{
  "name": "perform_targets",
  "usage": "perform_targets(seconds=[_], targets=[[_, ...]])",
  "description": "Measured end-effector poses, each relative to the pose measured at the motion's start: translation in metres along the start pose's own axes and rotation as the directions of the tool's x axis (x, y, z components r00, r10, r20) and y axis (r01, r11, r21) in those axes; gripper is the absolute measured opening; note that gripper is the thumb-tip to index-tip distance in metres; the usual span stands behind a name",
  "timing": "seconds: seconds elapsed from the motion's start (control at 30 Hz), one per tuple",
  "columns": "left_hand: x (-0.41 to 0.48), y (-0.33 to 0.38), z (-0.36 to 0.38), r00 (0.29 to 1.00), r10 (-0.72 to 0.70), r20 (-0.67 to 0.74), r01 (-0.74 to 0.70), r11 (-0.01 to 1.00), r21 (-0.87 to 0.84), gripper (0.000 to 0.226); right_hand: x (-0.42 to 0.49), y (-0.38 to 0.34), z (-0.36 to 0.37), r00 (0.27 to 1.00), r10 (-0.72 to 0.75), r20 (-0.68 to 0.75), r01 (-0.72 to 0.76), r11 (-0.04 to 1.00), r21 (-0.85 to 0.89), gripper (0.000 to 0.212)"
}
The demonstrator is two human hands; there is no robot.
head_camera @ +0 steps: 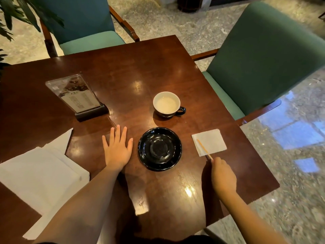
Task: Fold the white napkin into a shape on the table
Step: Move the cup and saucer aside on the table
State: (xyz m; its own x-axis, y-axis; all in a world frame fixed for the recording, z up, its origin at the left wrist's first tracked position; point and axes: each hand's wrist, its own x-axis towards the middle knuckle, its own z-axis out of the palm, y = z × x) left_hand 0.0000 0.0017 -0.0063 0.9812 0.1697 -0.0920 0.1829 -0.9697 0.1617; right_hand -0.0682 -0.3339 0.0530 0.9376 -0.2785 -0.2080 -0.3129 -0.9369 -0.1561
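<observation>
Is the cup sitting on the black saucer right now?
Apart. The head view shows the cup standing on bare table beyond the saucer, with wood visible between them.

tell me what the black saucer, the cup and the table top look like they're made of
Black saucer: likely glazed ceramic; it is glossy black with soft highlights on its rim.
Cup: probably ceramic too, with a pale glazed inside and a dark, shiny outside and handle.
Table: dark reddish wood or wood veneer under a glossy lacquer; grain shows and ceiling lights reflect in it.
</observation>
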Motion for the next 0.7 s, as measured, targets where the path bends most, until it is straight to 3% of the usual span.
perform_targets(seconds=[0.23, 0.4, 0.57, 0.7], targets=[[0.0, 0.001, -0.002, 1.0, -0.006, 0.006, 0.006, 1.0, -0.01, 0.058, 0.003, 0.005, 0.0, 0.974, -0.216, 0.065, 0.226, 0.938, -0.265, 0.027], [0.0, 0.001, -0.003, 1.0, -0.011, 0.008, 0.011, 1.0, -0.012, 0.058, 0.022, 0.0, -0.013, 0.957, -0.272, 0.103, 0.291, 0.902, -0.32, 0.034], [0.0, 0.001, -0.003, 1.0, -0.014, 0.003, 0.014, 1.0, -0.012, 0.058, 0.076, -0.041, -0.038, 0.958, -0.254, 0.13, 0.259, 0.965, -0.026, 0.032], [0.001, 0.0, -0.001, 0.999, -0.027, 0.021, 0.027, 1.0, 0.003, 0.058, 0.12, -0.082, -0.045, 0.945, -0.301, 0.128, 0.268, 0.937, 0.222, 0.037]])
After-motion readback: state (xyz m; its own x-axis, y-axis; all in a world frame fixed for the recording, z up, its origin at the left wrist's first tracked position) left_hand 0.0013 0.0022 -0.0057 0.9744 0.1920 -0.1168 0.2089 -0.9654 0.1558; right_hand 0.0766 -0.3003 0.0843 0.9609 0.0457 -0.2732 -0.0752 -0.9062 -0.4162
